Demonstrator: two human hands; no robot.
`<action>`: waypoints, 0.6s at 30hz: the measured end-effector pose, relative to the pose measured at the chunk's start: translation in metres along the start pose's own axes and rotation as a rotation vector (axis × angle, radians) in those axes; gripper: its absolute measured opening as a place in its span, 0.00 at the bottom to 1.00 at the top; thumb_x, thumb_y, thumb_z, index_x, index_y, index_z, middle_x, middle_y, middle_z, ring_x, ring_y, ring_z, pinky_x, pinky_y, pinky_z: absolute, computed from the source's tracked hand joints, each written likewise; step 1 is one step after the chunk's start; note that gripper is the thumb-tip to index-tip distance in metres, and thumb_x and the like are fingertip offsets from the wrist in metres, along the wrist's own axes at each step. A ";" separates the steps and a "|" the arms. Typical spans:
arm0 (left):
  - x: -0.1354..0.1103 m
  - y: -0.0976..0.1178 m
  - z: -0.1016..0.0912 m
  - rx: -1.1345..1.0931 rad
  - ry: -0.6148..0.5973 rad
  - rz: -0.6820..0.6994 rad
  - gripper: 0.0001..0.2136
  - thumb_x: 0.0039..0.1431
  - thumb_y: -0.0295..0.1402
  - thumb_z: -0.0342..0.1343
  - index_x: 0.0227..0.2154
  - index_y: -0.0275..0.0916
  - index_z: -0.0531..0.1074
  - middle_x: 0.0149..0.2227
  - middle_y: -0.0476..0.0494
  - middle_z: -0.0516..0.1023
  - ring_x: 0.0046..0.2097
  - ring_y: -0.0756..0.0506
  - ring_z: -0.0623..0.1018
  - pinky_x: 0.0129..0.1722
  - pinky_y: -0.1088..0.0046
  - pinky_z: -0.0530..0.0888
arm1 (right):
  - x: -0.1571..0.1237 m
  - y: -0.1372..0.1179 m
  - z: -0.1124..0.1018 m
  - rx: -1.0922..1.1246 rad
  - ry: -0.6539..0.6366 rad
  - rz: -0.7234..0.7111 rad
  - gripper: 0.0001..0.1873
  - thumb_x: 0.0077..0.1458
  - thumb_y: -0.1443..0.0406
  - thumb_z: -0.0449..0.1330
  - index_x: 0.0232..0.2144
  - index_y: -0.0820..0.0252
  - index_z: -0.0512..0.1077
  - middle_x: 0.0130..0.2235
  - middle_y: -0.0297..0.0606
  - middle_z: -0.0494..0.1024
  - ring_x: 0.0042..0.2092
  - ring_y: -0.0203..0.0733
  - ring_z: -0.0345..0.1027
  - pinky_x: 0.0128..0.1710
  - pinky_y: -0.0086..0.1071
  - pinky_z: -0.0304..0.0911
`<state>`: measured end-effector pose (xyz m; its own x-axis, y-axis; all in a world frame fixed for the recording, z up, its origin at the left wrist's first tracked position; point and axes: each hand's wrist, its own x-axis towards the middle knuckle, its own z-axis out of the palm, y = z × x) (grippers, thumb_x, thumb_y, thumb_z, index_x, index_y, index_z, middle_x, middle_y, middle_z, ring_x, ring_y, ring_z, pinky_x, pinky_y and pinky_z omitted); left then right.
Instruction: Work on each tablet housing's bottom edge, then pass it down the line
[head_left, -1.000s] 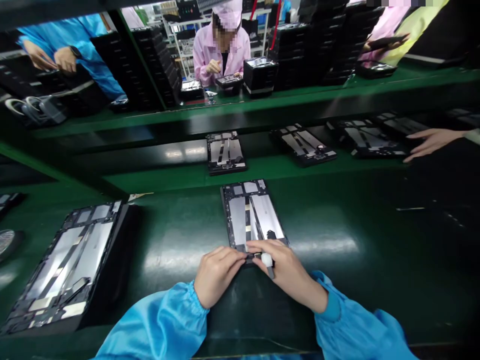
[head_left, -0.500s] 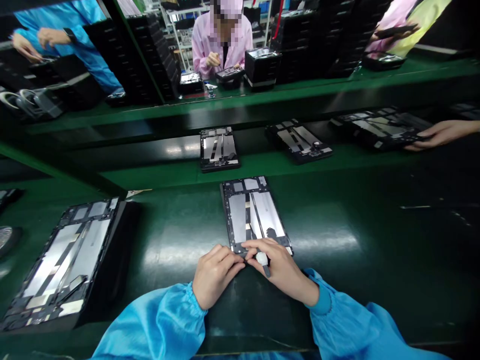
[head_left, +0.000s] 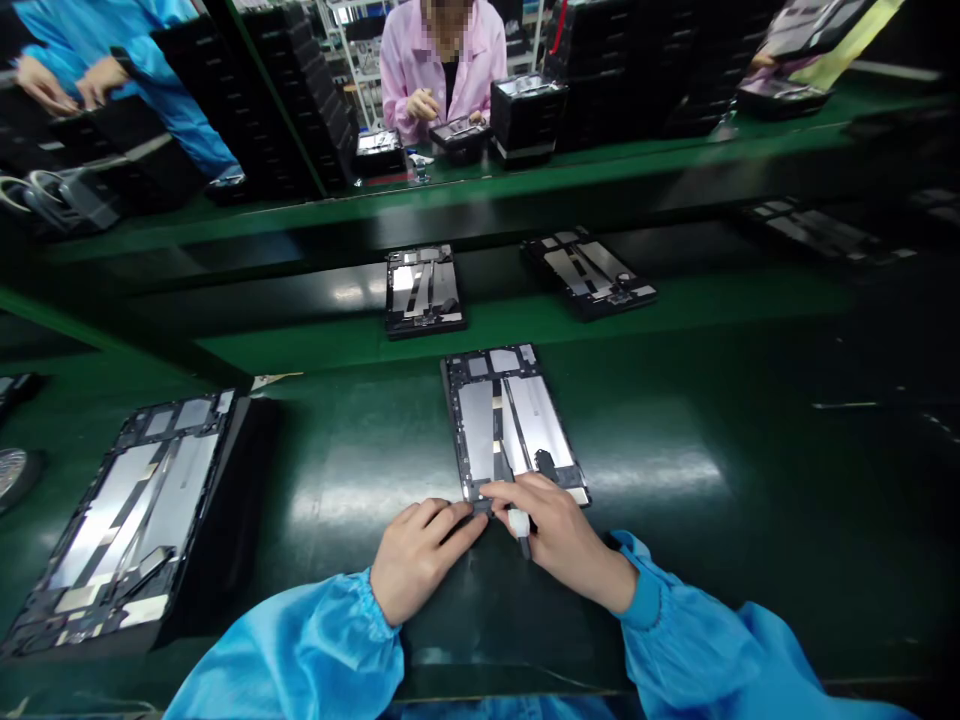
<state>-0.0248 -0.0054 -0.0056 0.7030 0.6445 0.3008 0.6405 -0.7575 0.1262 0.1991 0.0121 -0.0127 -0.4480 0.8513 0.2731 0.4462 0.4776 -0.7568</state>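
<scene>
An opened tablet body with silver panels lies on the green bench in front of me. My left hand rests at its near edge, fingers stretched and pressing down on the corner. My right hand is closed around a small tool with a white collar, its tip at the tablet's near edge. Both sleeves are bright blue.
A stack of opened tablets sits at my left. Two more tablets lie on the conveyor behind. Across it a person in pink works among black tray stacks; a person in blue works at the far left.
The view has tipped down slightly. The co-worker's hand at the right and the tablet it held have left the view. My hands stay at the tablet's near edge, shifting only slightly.
</scene>
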 end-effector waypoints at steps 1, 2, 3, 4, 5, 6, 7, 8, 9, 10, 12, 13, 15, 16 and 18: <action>-0.001 -0.001 0.000 0.009 -0.014 0.012 0.14 0.71 0.27 0.42 0.54 0.38 0.68 0.48 0.41 0.76 0.43 0.45 0.73 0.41 0.67 0.72 | 0.000 0.000 0.000 0.024 0.004 0.010 0.20 0.60 0.75 0.54 0.51 0.53 0.71 0.35 0.38 0.77 0.38 0.47 0.71 0.37 0.39 0.68; -0.001 -0.002 -0.001 0.019 -0.026 0.021 0.15 0.71 0.28 0.41 0.54 0.38 0.68 0.48 0.41 0.76 0.43 0.44 0.73 0.40 0.67 0.72 | 0.000 0.000 0.000 0.042 0.010 0.019 0.20 0.60 0.75 0.55 0.50 0.52 0.71 0.35 0.38 0.78 0.38 0.46 0.71 0.38 0.38 0.68; -0.001 -0.002 -0.001 0.026 -0.032 0.026 0.15 0.71 0.28 0.41 0.54 0.38 0.68 0.49 0.41 0.76 0.44 0.44 0.73 0.40 0.67 0.72 | 0.000 0.000 0.000 0.051 0.013 0.027 0.19 0.60 0.74 0.55 0.50 0.52 0.71 0.35 0.37 0.78 0.38 0.46 0.72 0.38 0.38 0.69; -0.001 -0.003 -0.001 0.031 -0.033 0.029 0.15 0.71 0.28 0.40 0.54 0.38 0.68 0.49 0.41 0.76 0.44 0.44 0.73 0.40 0.67 0.72 | 0.000 0.000 0.000 0.051 0.015 0.031 0.19 0.60 0.74 0.55 0.50 0.52 0.71 0.35 0.37 0.78 0.38 0.46 0.72 0.38 0.38 0.69; -0.002 -0.002 -0.001 0.036 -0.031 0.031 0.15 0.71 0.27 0.40 0.55 0.38 0.67 0.49 0.41 0.76 0.44 0.44 0.73 0.40 0.67 0.72 | 0.001 0.000 0.000 0.046 0.014 0.033 0.18 0.61 0.74 0.55 0.50 0.52 0.71 0.35 0.37 0.78 0.38 0.46 0.72 0.38 0.38 0.69; -0.002 -0.002 0.000 0.043 -0.028 0.035 0.16 0.72 0.27 0.39 0.55 0.38 0.67 0.49 0.41 0.76 0.43 0.44 0.73 0.39 0.67 0.72 | 0.001 0.000 0.000 0.040 0.010 0.033 0.18 0.61 0.73 0.55 0.50 0.52 0.71 0.35 0.38 0.79 0.38 0.46 0.72 0.38 0.38 0.69; -0.002 -0.002 0.000 0.053 -0.028 0.038 0.17 0.72 0.27 0.38 0.56 0.38 0.66 0.49 0.41 0.75 0.43 0.44 0.73 0.39 0.67 0.72 | 0.002 0.000 0.000 0.034 0.004 0.033 0.17 0.61 0.73 0.55 0.50 0.53 0.72 0.35 0.38 0.79 0.38 0.46 0.72 0.38 0.38 0.69; -0.002 -0.001 0.001 0.064 -0.033 0.041 0.17 0.72 0.27 0.38 0.57 0.39 0.66 0.48 0.41 0.75 0.43 0.44 0.73 0.38 0.67 0.72 | 0.003 0.000 0.000 0.029 -0.001 0.032 0.17 0.62 0.72 0.55 0.50 0.53 0.72 0.36 0.39 0.79 0.39 0.46 0.72 0.38 0.38 0.70; -0.002 0.000 0.002 0.072 -0.041 0.040 0.18 0.72 0.27 0.37 0.57 0.39 0.65 0.48 0.41 0.75 0.42 0.44 0.73 0.37 0.67 0.72 | 0.003 0.000 -0.001 0.029 -0.003 0.031 0.16 0.62 0.72 0.55 0.50 0.53 0.72 0.35 0.39 0.79 0.39 0.46 0.72 0.38 0.39 0.70; -0.002 0.001 0.003 0.076 -0.049 0.034 0.18 0.72 0.27 0.37 0.58 0.40 0.65 0.48 0.41 0.75 0.42 0.43 0.73 0.37 0.67 0.72 | 0.003 0.000 -0.003 0.035 0.004 0.026 0.15 0.62 0.71 0.56 0.50 0.53 0.72 0.35 0.39 0.79 0.39 0.47 0.73 0.38 0.39 0.70; -0.002 0.003 0.006 0.065 -0.058 0.011 0.17 0.71 0.27 0.39 0.57 0.39 0.65 0.48 0.40 0.74 0.42 0.43 0.73 0.37 0.66 0.72 | 0.000 -0.001 -0.010 0.078 0.029 0.022 0.14 0.63 0.68 0.56 0.50 0.53 0.73 0.35 0.38 0.80 0.38 0.46 0.73 0.39 0.39 0.70; -0.002 0.004 0.007 0.056 -0.057 -0.004 0.17 0.71 0.27 0.40 0.57 0.39 0.66 0.49 0.39 0.74 0.42 0.43 0.73 0.37 0.66 0.73 | -0.002 -0.002 -0.014 0.114 0.044 0.034 0.14 0.64 0.66 0.55 0.51 0.52 0.72 0.35 0.38 0.80 0.37 0.45 0.73 0.38 0.39 0.70; -0.001 0.006 0.009 0.037 -0.049 -0.030 0.16 0.70 0.27 0.43 0.56 0.38 0.66 0.48 0.38 0.73 0.42 0.43 0.73 0.38 0.65 0.73 | -0.009 -0.004 -0.022 0.205 0.055 0.083 0.16 0.66 0.64 0.53 0.54 0.51 0.71 0.36 0.38 0.79 0.32 0.41 0.73 0.34 0.36 0.70; -0.001 0.007 0.010 0.028 -0.046 -0.037 0.16 0.69 0.26 0.44 0.56 0.38 0.66 0.48 0.38 0.73 0.43 0.43 0.73 0.38 0.65 0.74 | -0.012 -0.005 -0.025 0.251 0.047 0.115 0.17 0.67 0.63 0.52 0.55 0.50 0.70 0.36 0.37 0.78 0.30 0.39 0.72 0.32 0.34 0.70; -0.001 0.007 0.011 0.010 -0.041 -0.045 0.16 0.68 0.25 0.45 0.55 0.37 0.66 0.48 0.38 0.73 0.43 0.42 0.73 0.38 0.65 0.74 | -0.018 -0.007 -0.028 0.318 0.025 0.178 0.17 0.68 0.63 0.50 0.56 0.50 0.69 0.34 0.36 0.76 0.26 0.36 0.70 0.29 0.32 0.70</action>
<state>-0.0173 -0.0101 -0.0157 0.6857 0.6815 0.2558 0.6743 -0.7270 0.1296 0.2256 -0.0003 0.0039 -0.3643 0.9220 0.1314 0.2512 0.2331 -0.9395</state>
